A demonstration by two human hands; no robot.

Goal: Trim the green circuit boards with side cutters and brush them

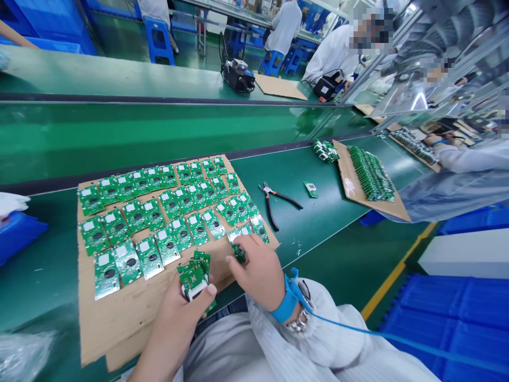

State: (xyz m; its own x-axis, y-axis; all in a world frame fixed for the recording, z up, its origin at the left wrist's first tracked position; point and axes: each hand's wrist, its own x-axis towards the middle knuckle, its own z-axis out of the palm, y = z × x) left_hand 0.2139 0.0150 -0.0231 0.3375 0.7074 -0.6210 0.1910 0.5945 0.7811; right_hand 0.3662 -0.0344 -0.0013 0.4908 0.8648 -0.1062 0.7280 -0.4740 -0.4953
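**Left hand**: closed around a small stack of green circuit boards, over the near edge of the cardboard sheet.

**Right hand**: fingers pinching a loose circuit board at the corner of the cardboard sheet. Blue wrist strap on the wrist, its blue cord running off to the right.

**Cardboard sheet**: on the table, by its near edge, carrying rows of laid-out circuit boards.

**Mid-table, beyond the right hand:** side cutters with dark handles, lying open; one small green board just beside them.

**Far right of the table:** a second cardboard sheet bearing upright rows of boards; a small heap of boards just past its corner.

**Beyond:** a co-worker's sleeve at the right; a second table with a black machine.
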